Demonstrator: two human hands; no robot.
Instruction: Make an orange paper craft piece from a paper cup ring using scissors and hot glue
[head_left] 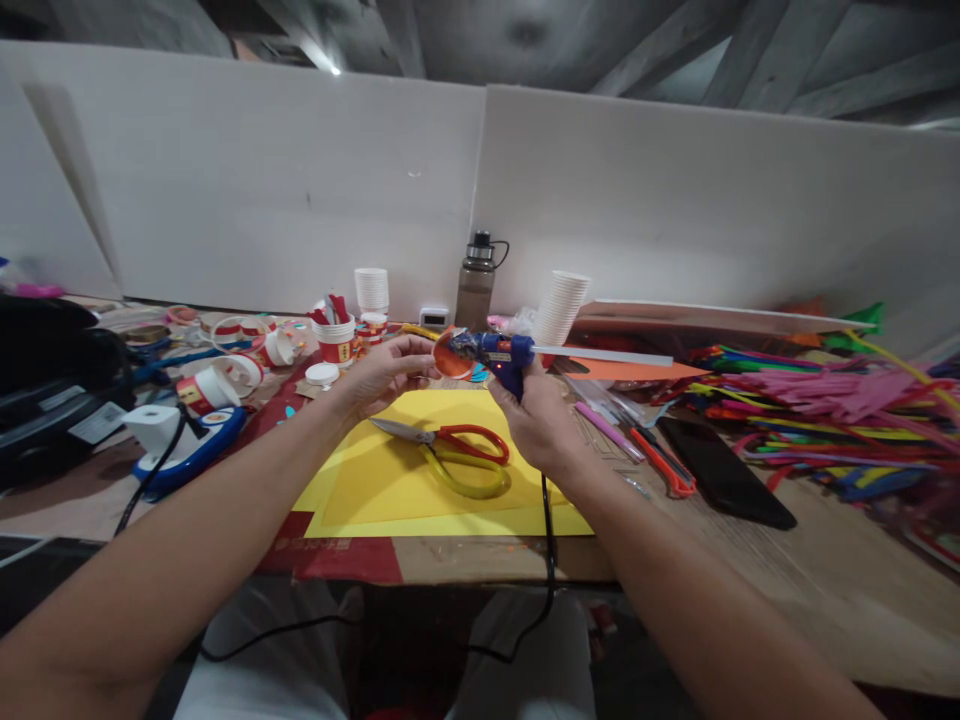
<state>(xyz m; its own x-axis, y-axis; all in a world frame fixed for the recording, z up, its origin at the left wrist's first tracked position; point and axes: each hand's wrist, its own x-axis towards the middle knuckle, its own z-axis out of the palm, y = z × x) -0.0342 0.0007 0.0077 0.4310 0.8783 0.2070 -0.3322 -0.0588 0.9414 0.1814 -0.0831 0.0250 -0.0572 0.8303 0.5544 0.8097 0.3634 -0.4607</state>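
My right hand (534, 405) is wrapped round the grip of a blue hot glue gun (506, 350), with a long white glue stick (607, 355) sticking out of its back. Pinched in my left hand (397, 372) is a small round orange piece (451, 358), and the gun's nozzle is over or against it; I cannot tell whether they touch. Below both hands, scissors (461, 450) with one red and one yellow handle lie on yellow sheets (360, 490). The gun's black cord (548, 540) hangs over the table's front edge.
A dark bottle (475, 285) and stacked white paper cups (562, 310) stand at the back. On the left are a red-and-white cup (334, 340) and a blue-and-white power strip (187, 450). A phone (724, 475), an orange cutter (664, 465) and colourful pipe cleaners (832, 400) lie right.
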